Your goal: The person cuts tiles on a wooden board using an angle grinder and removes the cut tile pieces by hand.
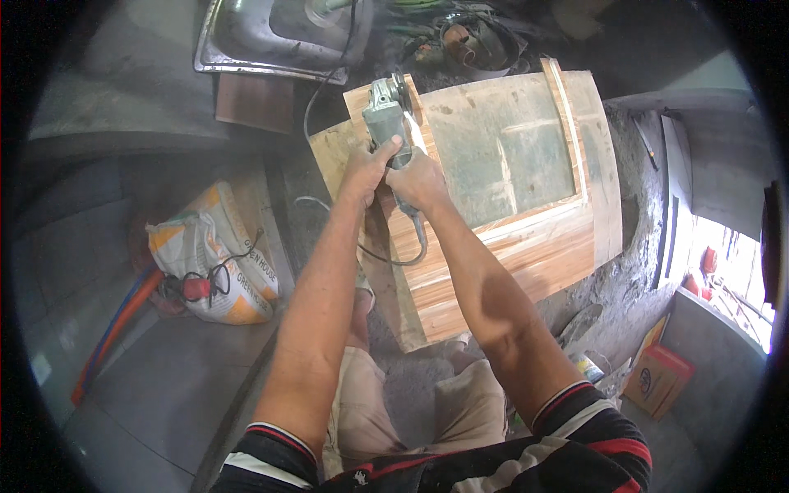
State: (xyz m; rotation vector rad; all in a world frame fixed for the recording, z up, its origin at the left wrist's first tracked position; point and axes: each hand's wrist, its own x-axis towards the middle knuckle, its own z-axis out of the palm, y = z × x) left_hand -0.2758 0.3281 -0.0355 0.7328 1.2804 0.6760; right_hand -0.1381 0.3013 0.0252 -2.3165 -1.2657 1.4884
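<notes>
Both my hands grip an angle grinder [386, 122], its disc at the far end over the upper left part of a wooden frame [509, 263]. My left hand [367, 170] is closed round the left side of the body, thumb on top. Wrapped round the right side and rear of the grinder is my right hand [417, 179]. A dark power cord [423, 246] loops from the tool's back end and runs off to the left. Under the frame lies a worn plywood board [493, 135]. Whether the disc touches the wood I cannot tell.
A steel sink [215, 62] sits at the far left, with a round pan [481, 49] of odds and ends beyond the board. White-and-orange sacks [222, 271] and an orange pipe [123, 329] are on the left. At the lower right stands a cardboard box [657, 382].
</notes>
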